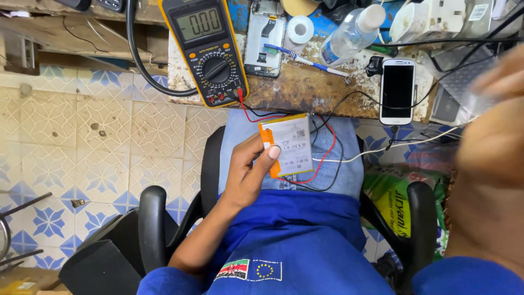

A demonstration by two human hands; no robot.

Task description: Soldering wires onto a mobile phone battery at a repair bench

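Left hand [252,173] has the phone battery [288,145], a flat white pack with an orange edge, pinched at that orange side, thumb laid across the face and fingers curled behind it. The battery sits over the person's lap, just below the front edge of the bench [305,90], tilted a little off square. Red and black wires [322,161] loop out beside and under the battery, and a white cable [382,150] runs off to its right. Up from the battery on the bench stands a yellow-cased multimeter [210,46], screen lit, dial in the middle, leads plugged in at its bottom corner nearest the battery. To the right of the multimeter lies an opened phone frame [263,38], then a toothbrush [305,59] lying across and a clear bottle [349,34]. Further right, above and to the right of the battery, a white smartphone [397,90] lies face up with a dark screen. Right hand [491,125] is raised close to the camera, well to the right of the battery, a big blur, so I cannot tell whether it is spread or closed, or holding anything. Black chair armrests [153,218] flank the blue-clothed lap below the battery.
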